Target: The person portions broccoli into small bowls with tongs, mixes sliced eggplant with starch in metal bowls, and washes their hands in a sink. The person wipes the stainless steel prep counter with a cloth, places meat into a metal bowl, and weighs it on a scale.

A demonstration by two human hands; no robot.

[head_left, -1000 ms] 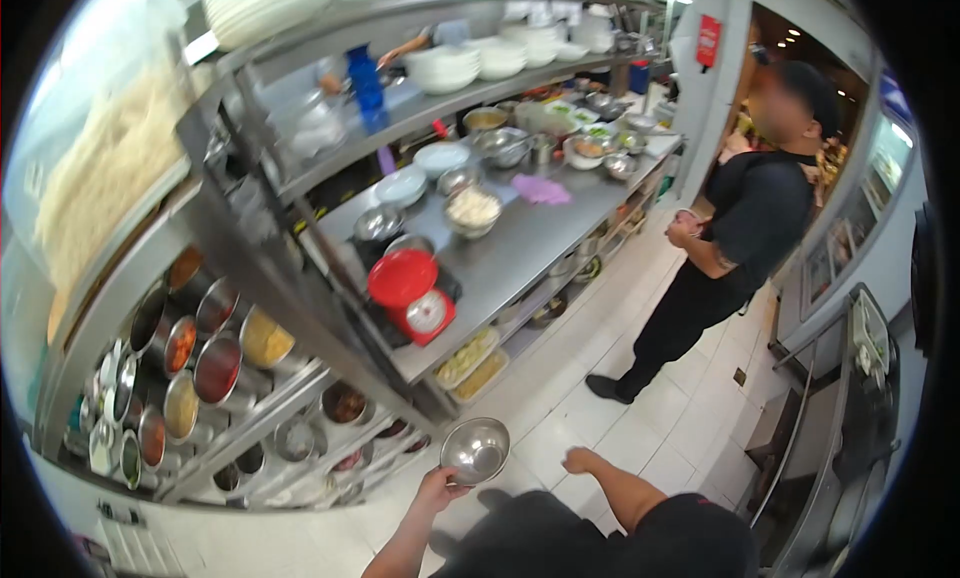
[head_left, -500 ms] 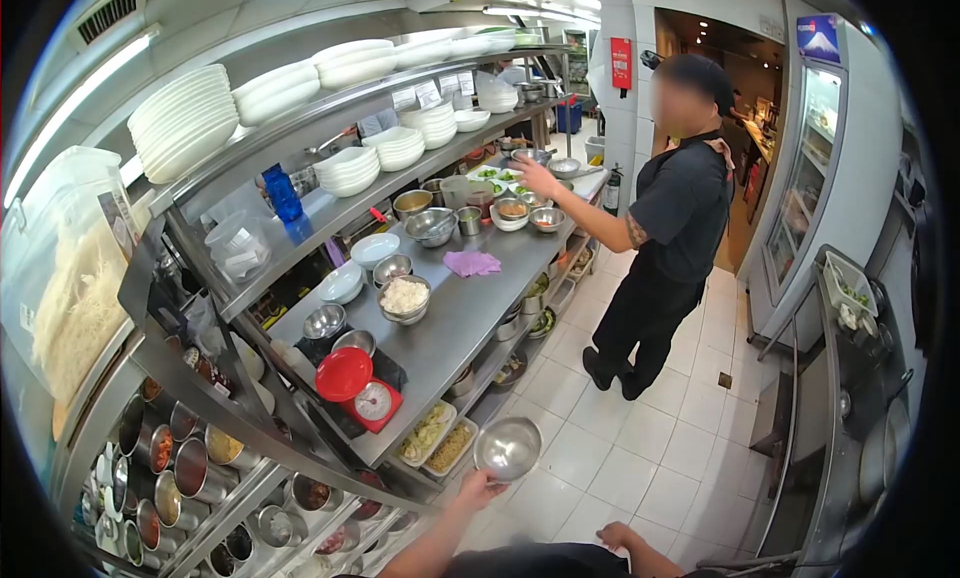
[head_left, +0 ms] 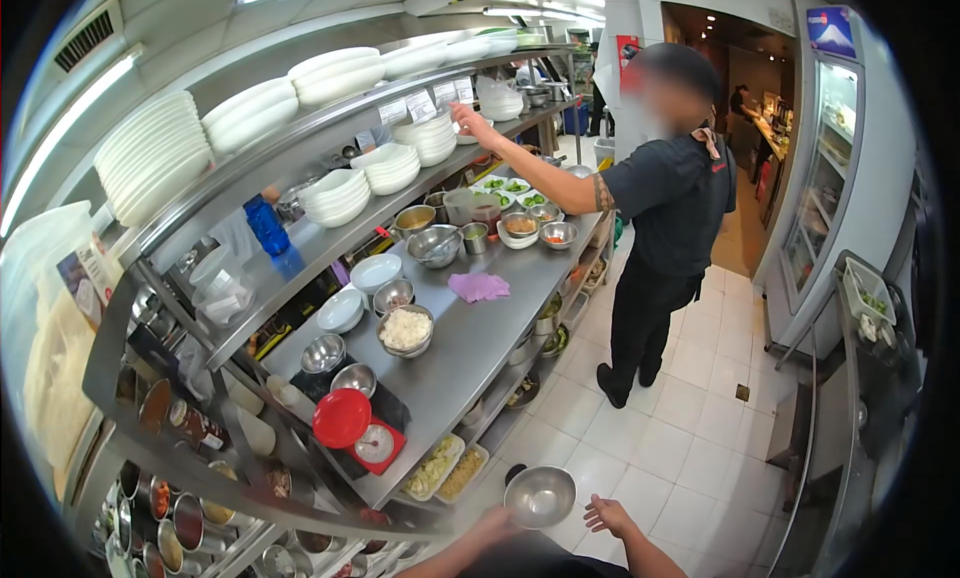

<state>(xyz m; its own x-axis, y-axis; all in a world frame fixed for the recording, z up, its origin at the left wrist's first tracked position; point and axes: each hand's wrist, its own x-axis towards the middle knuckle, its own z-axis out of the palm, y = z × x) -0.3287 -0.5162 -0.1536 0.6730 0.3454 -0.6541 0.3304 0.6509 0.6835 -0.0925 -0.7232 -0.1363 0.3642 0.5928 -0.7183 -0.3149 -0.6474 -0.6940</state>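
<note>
My left hand [head_left: 495, 526], blurred, grips the rim of an empty steel mixing bowl [head_left: 541, 497] low in front of my body. Just right of the bowl is my right hand [head_left: 605, 516], fingers spread and holding nothing, apart from the rim. On the steel counter [head_left: 455, 363] to the left stands a red kitchen scale [head_left: 376, 445] with a round red pan [head_left: 341, 418]. Behind it are a bowl of white rice [head_left: 406, 330], small steel bowls [head_left: 323, 354] and a purple cloth [head_left: 479, 287].
A co-worker [head_left: 668, 188] in dark clothes stands ahead by the counter, an arm stretched toward the shelf. White bowls and plates [head_left: 150, 158] are stacked on the shelves. Food trays [head_left: 435, 468] sit below the counter. A glass-door fridge [head_left: 822, 178] is on the right.
The steel bowl has shifted right and down with my left hand. My right hand has come up beside it and its fingers have spread. The co-worker's arm now reaches to the shelf bowls.
</note>
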